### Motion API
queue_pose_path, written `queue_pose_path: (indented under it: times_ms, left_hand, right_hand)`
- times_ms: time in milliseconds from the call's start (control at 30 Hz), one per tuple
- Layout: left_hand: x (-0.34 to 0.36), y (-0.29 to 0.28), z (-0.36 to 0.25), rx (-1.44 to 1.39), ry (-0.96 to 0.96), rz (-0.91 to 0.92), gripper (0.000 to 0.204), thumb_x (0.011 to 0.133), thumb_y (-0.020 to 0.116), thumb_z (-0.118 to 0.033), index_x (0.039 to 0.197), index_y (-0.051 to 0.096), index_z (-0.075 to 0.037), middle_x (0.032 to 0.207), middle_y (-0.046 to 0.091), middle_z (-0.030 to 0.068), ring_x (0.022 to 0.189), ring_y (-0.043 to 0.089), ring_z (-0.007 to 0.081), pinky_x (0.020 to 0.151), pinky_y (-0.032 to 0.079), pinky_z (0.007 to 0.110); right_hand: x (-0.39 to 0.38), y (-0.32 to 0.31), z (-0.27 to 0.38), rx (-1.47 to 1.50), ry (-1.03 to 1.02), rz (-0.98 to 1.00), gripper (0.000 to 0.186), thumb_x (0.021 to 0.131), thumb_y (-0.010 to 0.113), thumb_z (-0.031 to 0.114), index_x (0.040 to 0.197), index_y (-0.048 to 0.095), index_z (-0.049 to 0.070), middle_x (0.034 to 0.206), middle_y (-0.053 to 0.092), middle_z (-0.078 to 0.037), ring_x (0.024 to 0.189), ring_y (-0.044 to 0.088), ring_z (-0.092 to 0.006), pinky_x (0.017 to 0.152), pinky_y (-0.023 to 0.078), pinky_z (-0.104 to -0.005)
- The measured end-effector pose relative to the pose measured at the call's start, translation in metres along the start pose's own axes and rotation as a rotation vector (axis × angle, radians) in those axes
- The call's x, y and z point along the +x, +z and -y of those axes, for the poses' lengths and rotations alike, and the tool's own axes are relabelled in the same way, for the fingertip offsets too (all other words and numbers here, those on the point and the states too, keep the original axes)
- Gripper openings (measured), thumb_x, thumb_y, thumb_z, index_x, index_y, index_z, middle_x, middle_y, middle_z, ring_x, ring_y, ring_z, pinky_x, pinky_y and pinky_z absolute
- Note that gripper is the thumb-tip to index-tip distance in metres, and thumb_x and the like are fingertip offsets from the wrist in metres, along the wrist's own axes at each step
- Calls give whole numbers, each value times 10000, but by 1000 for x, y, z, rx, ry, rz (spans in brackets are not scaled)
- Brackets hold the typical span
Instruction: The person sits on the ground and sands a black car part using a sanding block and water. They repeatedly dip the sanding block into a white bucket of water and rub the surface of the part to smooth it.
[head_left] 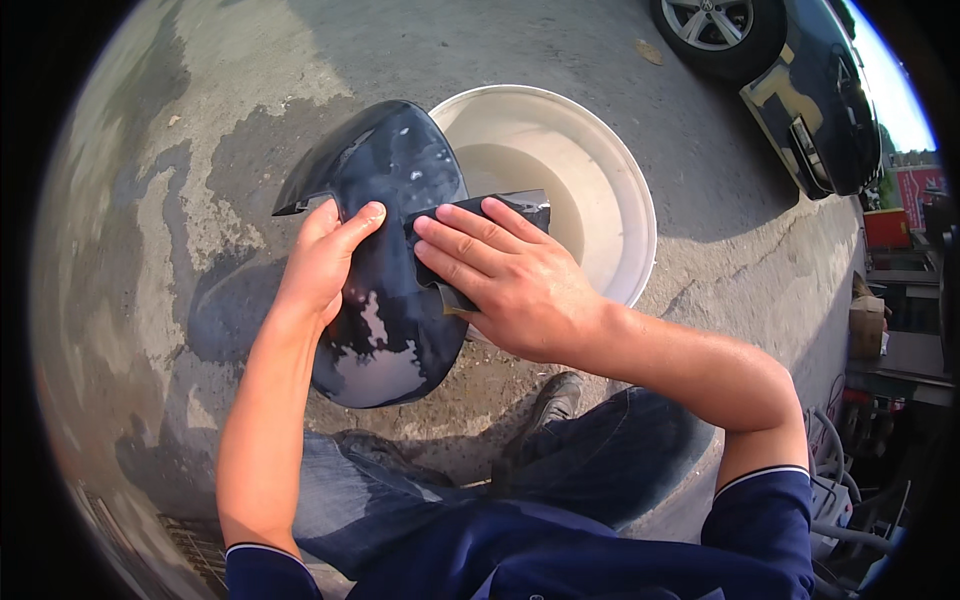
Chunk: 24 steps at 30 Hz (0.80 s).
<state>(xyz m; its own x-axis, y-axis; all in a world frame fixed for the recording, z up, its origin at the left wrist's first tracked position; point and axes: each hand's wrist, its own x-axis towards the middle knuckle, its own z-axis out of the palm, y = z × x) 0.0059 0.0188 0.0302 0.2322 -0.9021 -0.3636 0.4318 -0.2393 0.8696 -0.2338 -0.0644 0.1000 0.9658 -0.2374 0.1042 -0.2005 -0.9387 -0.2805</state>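
Observation:
My left hand (325, 255) grips the glossy dark curved car part (395, 155), its thumb on the top surface and its other fingers partly hidden at the edge. The part is wet, with droplets and pale reflections. My right hand (500, 265) lies with outstretched fingers on a dark, thin sheet (530, 205) with a yellowish underside, pressed against the part's right side; its thumb is mostly hidden. Behind both stands a wide white bucket (625, 175) with cloudy liquid in it, partly covered by the part and my right hand.
A dark car (820, 110) with yellowish patches and a wheel (715, 30) stands at upper right. A cardboard box (866, 320), red objects and hoses line the right side. Wet patches mark the concrete ground (200, 190). My legs and shoe (550, 400) are below the bucket.

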Motion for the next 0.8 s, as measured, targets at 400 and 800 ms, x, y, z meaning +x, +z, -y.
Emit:
queue_pose_path:
  times_ms: [400, 800]
  left_hand:
    - [-1, 4, -7, 49, -45, -50, 340, 1032, 746, -169, 1276, 643, 45, 1234, 706, 83, 1170, 645, 153, 1036, 500, 310]
    - [-5, 11, -13, -2, -19, -24, 271, 1058, 712, -155, 1233, 641, 40, 1189, 707, 77, 1127, 661, 134, 999, 528, 308]
  right_hand:
    - [1, 14, 21, -49, -53, 117, 841, 795, 788, 246, 1573, 537, 54, 1720, 423, -101, 1630, 329, -275, 1318, 276, -510]
    - [-35, 14, 36, -73, -192, 178, 783, 827, 781, 258, 1537, 560, 12, 1684, 468, -123, 1599, 388, -280, 1306, 329, -478]
